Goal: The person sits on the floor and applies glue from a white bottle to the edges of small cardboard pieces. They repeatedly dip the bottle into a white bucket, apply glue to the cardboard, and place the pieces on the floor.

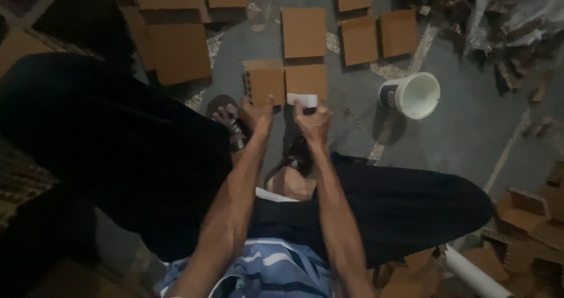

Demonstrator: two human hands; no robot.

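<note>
At far left of the frame, dark trousers (111,145) fill the view, with flat cardboard squares (176,51) on the grey floor (470,145) above them; that side offers little room. Near the centre, the left hand (257,115) presses on the lower edge of a folded cardboard piece (285,82), fingers close together with the thumb out to the side. A sandalled foot (229,119) sits just beside this hand, so a sideways slide could, I judge, push the cardboard against the toes. Just to the right, the right hand (312,122) pinches a small white strip (302,100) against the cardboard's lower right edge, fingers curled tight. The strip looks only partly seated on the edge; if the pinch eases or the cardboard shifts, it may go on crooked or fall off. More cardboard squares (370,36) lie above, close enough that a forward push might knock them. Further right, a white bucket (411,94) lies tipped on its side, its mouth open; a sweeping right elbow could roll it. Between bucket and the cardboard scraps (529,221) at lower right, the floor gives the widest open stretch.
</note>
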